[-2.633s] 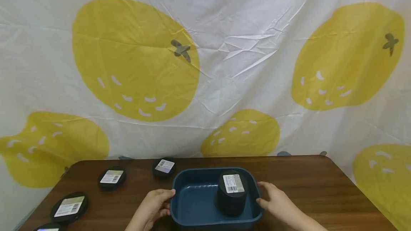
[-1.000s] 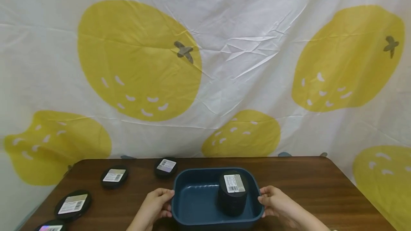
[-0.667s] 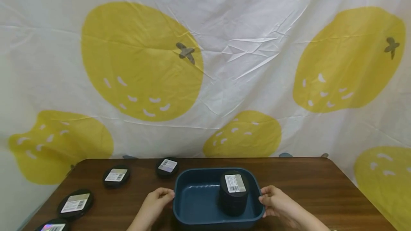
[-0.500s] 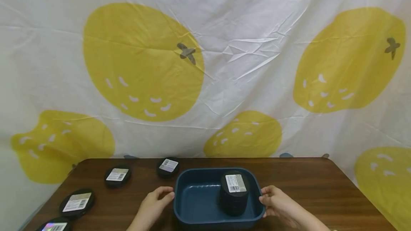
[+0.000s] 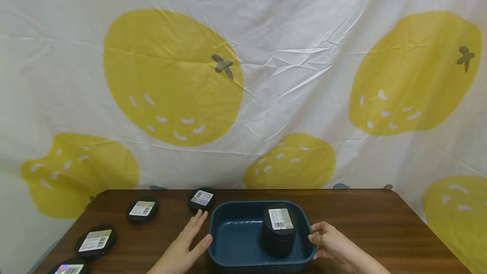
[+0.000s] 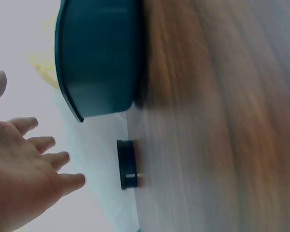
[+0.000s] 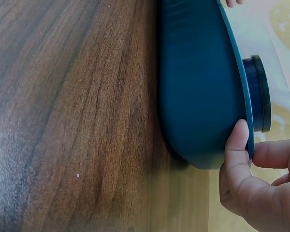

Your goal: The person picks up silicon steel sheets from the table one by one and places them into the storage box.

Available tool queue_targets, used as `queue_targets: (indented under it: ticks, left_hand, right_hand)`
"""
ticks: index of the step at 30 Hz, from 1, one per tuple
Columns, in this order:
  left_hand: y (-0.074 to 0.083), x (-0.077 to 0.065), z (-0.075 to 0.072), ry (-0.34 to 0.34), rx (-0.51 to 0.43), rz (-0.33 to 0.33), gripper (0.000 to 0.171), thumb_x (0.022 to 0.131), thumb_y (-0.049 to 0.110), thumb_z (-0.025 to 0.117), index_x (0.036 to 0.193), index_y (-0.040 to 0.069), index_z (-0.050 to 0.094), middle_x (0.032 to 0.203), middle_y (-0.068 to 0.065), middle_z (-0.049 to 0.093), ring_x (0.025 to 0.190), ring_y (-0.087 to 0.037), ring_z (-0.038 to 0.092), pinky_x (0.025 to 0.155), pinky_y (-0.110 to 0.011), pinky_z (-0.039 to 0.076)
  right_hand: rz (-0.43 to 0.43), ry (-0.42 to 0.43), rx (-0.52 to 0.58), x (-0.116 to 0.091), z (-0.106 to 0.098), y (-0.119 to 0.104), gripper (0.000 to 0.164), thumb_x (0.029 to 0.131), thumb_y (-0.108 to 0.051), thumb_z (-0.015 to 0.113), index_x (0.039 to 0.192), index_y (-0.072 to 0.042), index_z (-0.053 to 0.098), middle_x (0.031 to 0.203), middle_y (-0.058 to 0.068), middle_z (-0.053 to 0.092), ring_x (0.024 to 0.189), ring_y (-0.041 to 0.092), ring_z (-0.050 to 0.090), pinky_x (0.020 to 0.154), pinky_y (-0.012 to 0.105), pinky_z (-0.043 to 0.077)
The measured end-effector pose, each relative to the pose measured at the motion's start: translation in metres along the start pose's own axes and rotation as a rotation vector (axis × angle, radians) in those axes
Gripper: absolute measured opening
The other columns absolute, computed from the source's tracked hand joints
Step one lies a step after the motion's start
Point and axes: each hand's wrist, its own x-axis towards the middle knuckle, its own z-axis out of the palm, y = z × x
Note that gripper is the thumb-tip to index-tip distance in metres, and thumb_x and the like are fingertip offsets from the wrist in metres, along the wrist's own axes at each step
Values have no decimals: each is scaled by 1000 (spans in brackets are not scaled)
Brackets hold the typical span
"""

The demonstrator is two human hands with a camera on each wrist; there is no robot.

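Observation:
A dark blue rectangular basin [image 5: 233, 242] stands on the table, with a stack of round black containers [image 5: 279, 238], the top one labelled, in its right half. My right hand [image 5: 331, 242] pinches the basin's right rim between thumb and fingers; in the right wrist view the thumb and the fingers [image 7: 238, 137] lie on either side of the rim. Off the basin's left side, my left hand [image 5: 180, 248] spreads its fingers and holds nothing. The left wrist view shows that hand [image 6: 26, 174] apart from the basin [image 6: 99, 58]. Its fingertips point toward a flat round black container [image 5: 201, 200].
More flat round black containers with white labels lie along the table's left side: one farther back [image 5: 142, 210], one nearer [image 5: 95, 241] and one cut off by the frame's bottom [image 5: 69, 267]. Behind the wooden table [image 5: 373, 223] hangs a lemon-print cloth [image 5: 289, 75].
My left hand has let go of the basin's left rim and opened its fingers, reaching slightly forward. The right hand keeps its hold on the rim. The whole view has shifted a little.

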Motion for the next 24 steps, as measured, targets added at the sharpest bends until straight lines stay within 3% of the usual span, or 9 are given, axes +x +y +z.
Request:
queue_targets:
  ticks: [5, 7, 10, 14, 19, 24]
  left_hand:
    - [-9, -7, -3, 134, 194, 134, 59, 92, 32, 56, 141, 6, 38, 148, -21, 26, 133, -48, 19, 94, -75, 13]
    - [-12, -11, -6, 195, 279, 155, 60, 90, 34, 58, 141, 9, 40, 148, -20, 26, 133, -48, 21, 93, -75, 14]
    - [-15, -16, -13, 224, 371, 145, 62, 90, 40, 57, 143, 15, 38, 151, -16, 24, 135, -44, 19, 97, -72, 12]
    - [-21, -21, -23, 201, 439, 105, 63, 90, 45, 55, 144, 19, 36, 152, -12, 24, 137, -41, 18, 100, -69, 12]
    - [-31, -27, -32, 204, 502, 80, 69, 88, 45, 58, 144, 11, 36, 152, -15, 22, 137, -40, 18, 98, -69, 17]
    - [-43, -35, -43, 243, 528, 39, 81, 87, 46, 58, 147, 5, 23, 152, -18, 17, 139, -37, 11, 96, -70, 17]
  right_hand:
    - [0, 6, 11, 0, -1, 1, 28, 91, 4, 43, 110, 17, 27, 91, 16, 43, 66, 18, 49, 58, 28, 48]
    - [-4, 6, 12, -1, -1, 1, 29, 90, 4, 43, 110, 17, 28, 92, 17, 43, 66, 18, 49, 58, 28, 48]
    - [-10, 2, 13, -1, -1, 0, 29, 90, 4, 44, 110, 17, 28, 92, 17, 44, 66, 18, 50, 58, 28, 48]
    - [-6, 3, 15, -1, -1, -1, 29, 89, 4, 44, 110, 17, 28, 93, 16, 43, 66, 18, 50, 59, 28, 48]
    - [1, 5, 13, -1, 0, -1, 29, 89, 4, 44, 110, 17, 28, 92, 16, 43, 66, 18, 50, 58, 28, 48]
    - [2, -2, 17, -1, 1, -1, 29, 89, 3, 44, 110, 16, 28, 90, 16, 43, 65, 18, 49, 58, 28, 48]
